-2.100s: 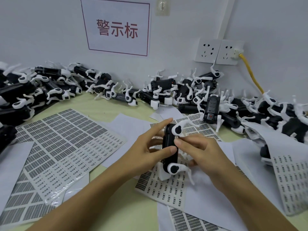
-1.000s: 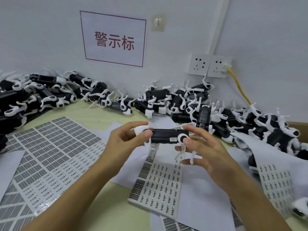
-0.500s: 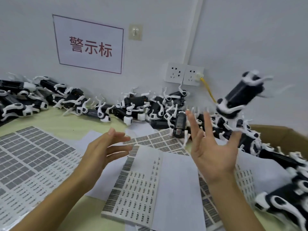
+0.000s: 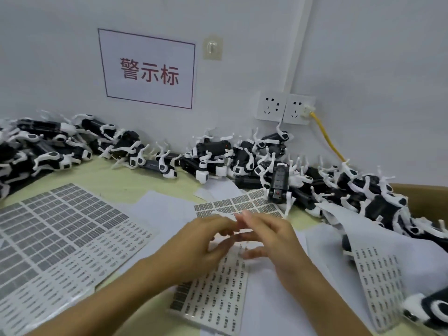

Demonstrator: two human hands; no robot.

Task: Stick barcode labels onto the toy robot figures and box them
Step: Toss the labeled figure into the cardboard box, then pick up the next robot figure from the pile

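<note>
My left hand [image 4: 201,243] and my right hand [image 4: 271,238] hover together over a barcode label sheet [image 4: 218,287] in the middle of the table. Their fingertips nearly meet and are blurred by motion. I see nothing held in either hand. Black and white toy robot figures [image 4: 213,154] lie heaped along the wall, and one robot [image 4: 280,185] lies just beyond the hands. More robots [image 4: 363,190] pile up at the right, beside a cardboard box [image 4: 424,197].
A large label sheet [image 4: 60,234] covers the left of the table, and another sheet [image 4: 378,282] drapes at the right. A robot [image 4: 429,309] lies at the lower right corner. A yellow cable [image 4: 327,137] runs from the wall sockets [image 4: 286,107].
The robot I held in both hands went off to the right and left my right hand. Both hands have come back empty and down to the middle label sheet.
</note>
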